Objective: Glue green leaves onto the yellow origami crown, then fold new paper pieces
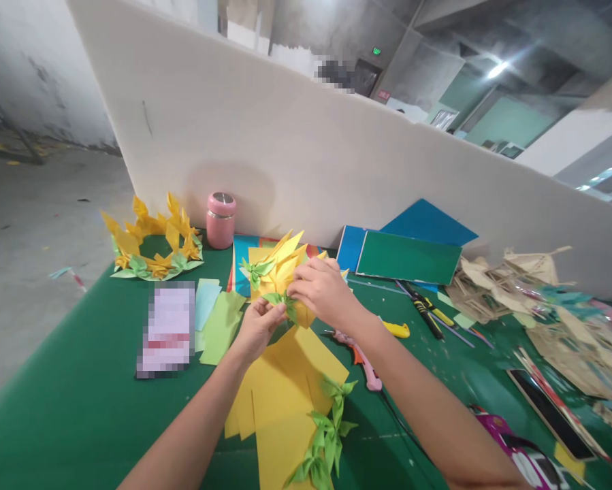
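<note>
From afar I watch the left hand point(261, 327) and right hand point(322, 286) grip a green leaf point(272, 299) in their fingers over the tabletop point(81, 408), the crown point(159, 267) at left apparently done, while more leaves point(331, 435) lie loose on yellow sheets point(275, 381) (seemingly work left to do).

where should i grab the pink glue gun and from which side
By the pink handle, probably from the near side: the glue gun lies on the green table, handle end toward the person, pointed nozzle facing away.
</note>
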Demonstrator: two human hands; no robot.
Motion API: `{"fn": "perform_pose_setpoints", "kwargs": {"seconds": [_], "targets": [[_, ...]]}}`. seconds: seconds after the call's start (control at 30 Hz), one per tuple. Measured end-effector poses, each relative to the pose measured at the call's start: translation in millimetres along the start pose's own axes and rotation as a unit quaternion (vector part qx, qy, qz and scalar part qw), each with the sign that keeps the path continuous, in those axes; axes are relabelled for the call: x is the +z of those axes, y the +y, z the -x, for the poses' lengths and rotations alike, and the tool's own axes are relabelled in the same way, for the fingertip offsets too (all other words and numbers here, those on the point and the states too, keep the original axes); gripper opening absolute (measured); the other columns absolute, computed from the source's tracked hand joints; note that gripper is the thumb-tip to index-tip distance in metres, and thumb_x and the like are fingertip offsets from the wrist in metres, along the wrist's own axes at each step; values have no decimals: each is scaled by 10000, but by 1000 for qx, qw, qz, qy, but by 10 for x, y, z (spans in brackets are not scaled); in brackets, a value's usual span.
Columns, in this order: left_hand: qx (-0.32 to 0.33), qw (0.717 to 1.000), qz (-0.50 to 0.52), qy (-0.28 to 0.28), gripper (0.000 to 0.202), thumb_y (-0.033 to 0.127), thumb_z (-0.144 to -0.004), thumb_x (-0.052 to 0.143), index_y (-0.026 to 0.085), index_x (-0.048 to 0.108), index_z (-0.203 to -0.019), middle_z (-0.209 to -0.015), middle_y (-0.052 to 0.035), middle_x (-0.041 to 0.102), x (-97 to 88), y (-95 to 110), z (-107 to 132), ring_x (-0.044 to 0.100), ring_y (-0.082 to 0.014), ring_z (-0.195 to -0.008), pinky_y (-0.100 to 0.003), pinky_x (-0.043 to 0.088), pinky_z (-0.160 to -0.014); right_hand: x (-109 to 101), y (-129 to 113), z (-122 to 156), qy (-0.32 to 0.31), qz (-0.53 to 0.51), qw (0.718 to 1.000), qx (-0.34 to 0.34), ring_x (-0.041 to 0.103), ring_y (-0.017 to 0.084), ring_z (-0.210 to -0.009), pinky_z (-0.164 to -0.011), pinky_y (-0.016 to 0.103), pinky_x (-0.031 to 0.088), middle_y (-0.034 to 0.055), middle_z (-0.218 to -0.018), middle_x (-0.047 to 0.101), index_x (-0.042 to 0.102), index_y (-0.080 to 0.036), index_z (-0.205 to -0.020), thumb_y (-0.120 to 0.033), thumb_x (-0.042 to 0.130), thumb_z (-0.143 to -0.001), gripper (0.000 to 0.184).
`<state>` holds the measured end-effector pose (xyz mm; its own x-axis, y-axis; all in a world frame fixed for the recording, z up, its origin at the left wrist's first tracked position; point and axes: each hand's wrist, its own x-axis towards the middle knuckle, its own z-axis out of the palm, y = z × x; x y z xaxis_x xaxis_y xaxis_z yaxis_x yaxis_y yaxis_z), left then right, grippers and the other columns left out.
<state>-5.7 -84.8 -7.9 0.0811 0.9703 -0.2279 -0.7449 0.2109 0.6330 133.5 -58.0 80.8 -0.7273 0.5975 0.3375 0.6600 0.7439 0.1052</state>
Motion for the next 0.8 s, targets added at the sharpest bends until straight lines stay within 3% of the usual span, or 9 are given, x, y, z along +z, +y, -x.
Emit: {"fn": "perform_pose_setpoints", "kwargs": {"seconds": [0.3, 0.53, 0.8], "targets": [[4, 999, 35, -19, 473, 240, -377, 925, 158, 495, -557, -487, 94, 501, 25, 17, 6, 517, -47, -476, -167, 492, -528, 73, -43, 54, 27, 30, 999, 29, 446, 190, -831, -731, 342, 226, 12, -772, 657, 678, -199, -775, -177, 552, -917, 191], [11, 998, 59, -11, 506, 340, -429, 909, 170, 453, -568, -453, 105, 465, 26, 9, -18, 441, -26, -414, -150, 449, -468, 3, -130, 22, 15, 77, 997, -7, 450, 192, -820, -724, 339, 225, 30, -769, 646, 648, -177, -744, -108, 495, -918, 242], [13, 998, 57, -17, 450, 308, -479, 896, 165, 480, -574, -457, 97, 484, 40, 22, -8, 483, -45, -418, -162, 444, -454, 17, -179, -15, -5, 115, 993, -11, 455, 191, -819, -726, 335, 226, 31, -768, 634, 636, -168, -751, -90, 494, -903, 222]]}}
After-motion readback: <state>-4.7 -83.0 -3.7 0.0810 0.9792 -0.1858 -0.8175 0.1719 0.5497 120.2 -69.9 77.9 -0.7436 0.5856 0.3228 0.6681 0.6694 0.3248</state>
